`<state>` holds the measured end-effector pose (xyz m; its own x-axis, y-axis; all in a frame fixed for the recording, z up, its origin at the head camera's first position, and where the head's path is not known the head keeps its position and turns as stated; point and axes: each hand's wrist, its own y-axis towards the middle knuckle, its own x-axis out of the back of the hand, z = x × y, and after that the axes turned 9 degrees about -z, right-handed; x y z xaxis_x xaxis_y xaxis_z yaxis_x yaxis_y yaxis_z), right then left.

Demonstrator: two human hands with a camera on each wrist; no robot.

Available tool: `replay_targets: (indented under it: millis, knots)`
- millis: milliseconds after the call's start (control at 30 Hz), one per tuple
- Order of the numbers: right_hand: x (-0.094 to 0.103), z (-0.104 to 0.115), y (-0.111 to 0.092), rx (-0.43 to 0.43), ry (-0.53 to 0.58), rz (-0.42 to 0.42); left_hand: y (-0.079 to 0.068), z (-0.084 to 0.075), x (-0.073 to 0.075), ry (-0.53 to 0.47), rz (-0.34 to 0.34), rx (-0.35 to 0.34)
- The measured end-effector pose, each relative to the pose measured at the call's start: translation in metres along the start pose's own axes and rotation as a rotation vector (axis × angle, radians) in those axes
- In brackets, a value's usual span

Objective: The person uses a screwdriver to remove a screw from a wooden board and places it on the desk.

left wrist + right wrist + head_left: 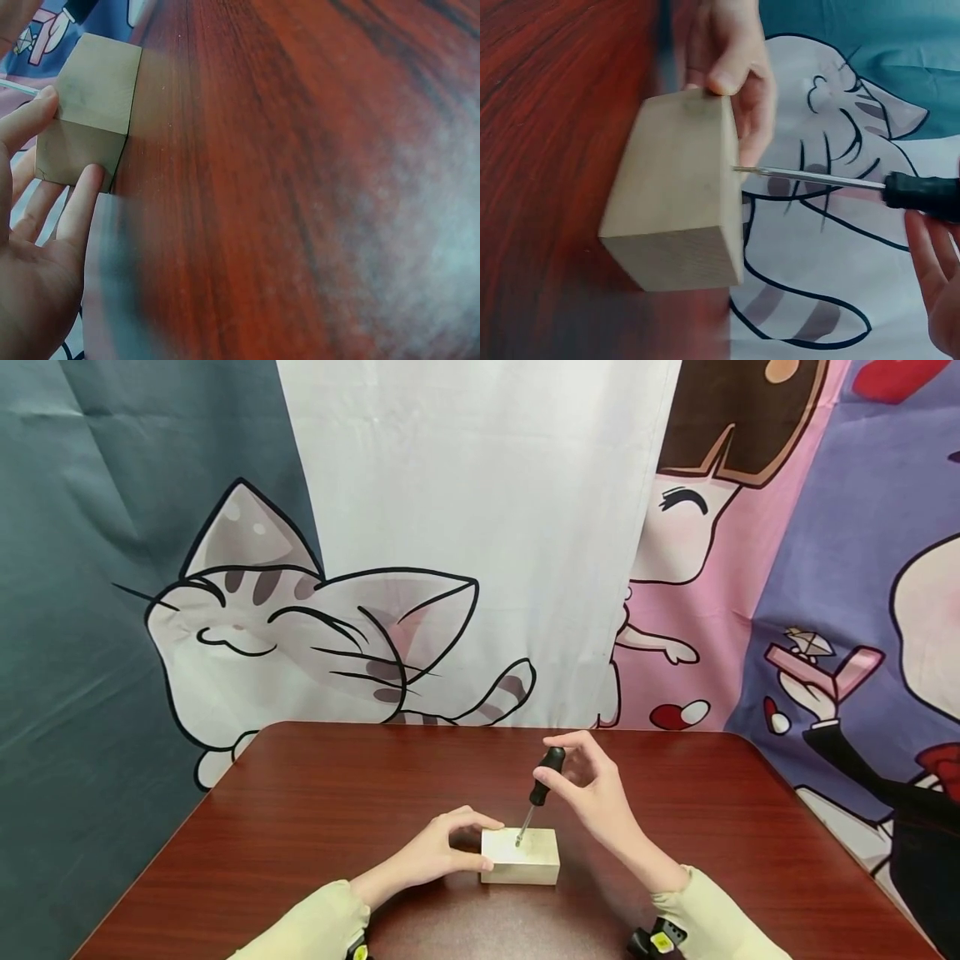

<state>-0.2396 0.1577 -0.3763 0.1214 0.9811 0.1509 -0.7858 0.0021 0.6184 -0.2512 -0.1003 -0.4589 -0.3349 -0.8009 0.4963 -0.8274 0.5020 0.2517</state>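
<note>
A pale wooden block (519,872) lies on the table, and my left hand (433,852) grips its left end between thumb and fingers. In the left wrist view the fingertips (91,177) press on the block's end face. My right hand (606,802) holds the black handle of a screwdriver (538,792), which leans slightly to the right. The right wrist view shows a small brass-coloured screw (742,169) standing out of the block's top face, with the screwdriver's metal shaft (825,178) in line and its tip at the screw head.
The reddish-brown wooden table (337,785) extends around the block, with its far edge behind my hands. A printed cartoon curtain (465,527) hangs just beyond that edge. Dark wrist devices (660,937) sit at my cuffs.
</note>
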Motion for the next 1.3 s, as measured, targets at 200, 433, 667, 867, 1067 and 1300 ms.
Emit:
replay_targets:
  millis: [200, 433, 667, 867, 1067, 1300]
  knots:
    - [0.008, 0.005, 0.008, -0.014, 0.018, 0.100, 0.000, -0.001, 0.000, 0.001, -0.002, 0.003]
    - [0.012, 0.001, 0.015, 0.068, 0.089, 0.264, 0.000, 0.000, 0.000, -0.004, 0.001, 0.003]
    - [0.007, -0.001, 0.012, 0.057, 0.084, 0.219, 0.000, 0.001, 0.000, -0.017, -0.003, 0.002]
    - [0.005, 0.003, 0.008, -0.027, -0.009, 0.085, 0.001, 0.001, -0.001, -0.013, 0.000, -0.002]
    - [0.010, 0.007, 0.014, -0.039, -0.071, 0.130, 0.001, 0.000, 0.000, 0.000, -0.002, -0.010]
    - [0.014, 0.008, 0.021, 0.002, -0.018, 0.292, 0.000, 0.000, 0.000, -0.008, 0.000, 0.000]
